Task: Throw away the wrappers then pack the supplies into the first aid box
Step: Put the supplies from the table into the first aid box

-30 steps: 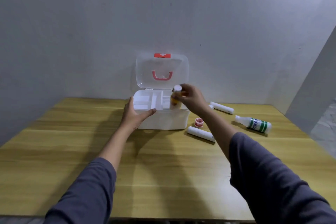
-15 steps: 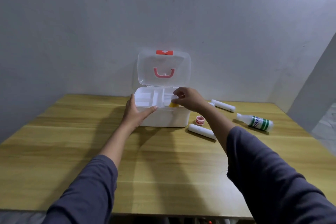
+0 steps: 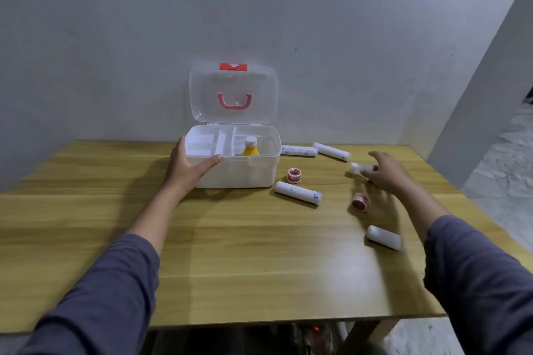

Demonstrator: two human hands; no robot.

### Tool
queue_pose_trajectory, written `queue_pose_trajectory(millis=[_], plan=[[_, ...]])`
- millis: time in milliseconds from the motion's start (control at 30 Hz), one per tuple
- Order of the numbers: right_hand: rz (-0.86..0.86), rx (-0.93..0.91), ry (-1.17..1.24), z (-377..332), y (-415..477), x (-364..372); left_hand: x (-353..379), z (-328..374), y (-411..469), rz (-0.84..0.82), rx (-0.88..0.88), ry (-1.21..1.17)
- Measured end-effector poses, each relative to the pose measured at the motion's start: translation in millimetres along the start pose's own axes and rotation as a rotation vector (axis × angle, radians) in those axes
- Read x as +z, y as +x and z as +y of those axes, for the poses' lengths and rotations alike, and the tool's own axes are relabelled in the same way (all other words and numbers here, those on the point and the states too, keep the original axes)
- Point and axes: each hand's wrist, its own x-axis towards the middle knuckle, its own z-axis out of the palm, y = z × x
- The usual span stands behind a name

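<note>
The white first aid box [image 3: 248, 173] stands open at the back of the table, its clear lid [image 3: 233, 95] upright. A yellow bottle with a white cap [image 3: 250, 147] stands inside the right compartment. My left hand [image 3: 189, 166] grips the box's front left rim. My right hand [image 3: 386, 171] hovers open over a white bottle [image 3: 357, 168] lying on the table, which it mostly hides. White bandage rolls [image 3: 298, 192] [image 3: 331, 151] [image 3: 299, 150] [image 3: 383, 237] and two red tape rolls [image 3: 294, 175] [image 3: 360, 202] lie to the right of the box.
The wooden table [image 3: 230, 253] is backed by a grey wall; a second wall angles in at the right. The table's right edge lies close behind my right hand.
My right hand let go of the yellow bottle inside the box and swung right to the white bottle on the table. My left hand stayed on the box rim.
</note>
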Motion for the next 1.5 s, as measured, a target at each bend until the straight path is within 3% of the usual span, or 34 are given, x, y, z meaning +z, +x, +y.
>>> queue_pose_trajectory(millis=[267, 433, 600, 733, 933, 1133, 1500], plan=[[0.102, 0.0, -0.284, 27.6, 5.0, 21.9, -0.1, -7.3, 2.9, -0.008, -0.038, -0.051], [0.116, -0.039, -0.304, 23.7, 3.5, 24.0, 5.2, -5.1, -0.5, 0.012, -0.021, -0.063], [0.205, -0.094, 0.168, -18.5, 1.2, 13.8, 4.9, -5.1, -0.5, 0.018, -0.003, -0.059], [0.258, -0.254, 0.437, -81.0, -4.8, -2.2, 5.7, -4.6, -1.6, 0.022, 0.019, -0.086], [0.109, -0.393, 0.731, -171.3, -22.6, -1.7, 8.1, -6.9, 3.0, 0.037, 0.034, -0.086], [-0.029, -0.502, 0.592, -207.7, -37.6, 32.3, 3.4, -4.1, 2.5, -0.002, 0.008, -0.065], [-0.139, -0.442, 0.301, -207.2, -26.8, 41.2, -0.8, 2.3, -5.3, -0.01, -0.005, -0.03]])
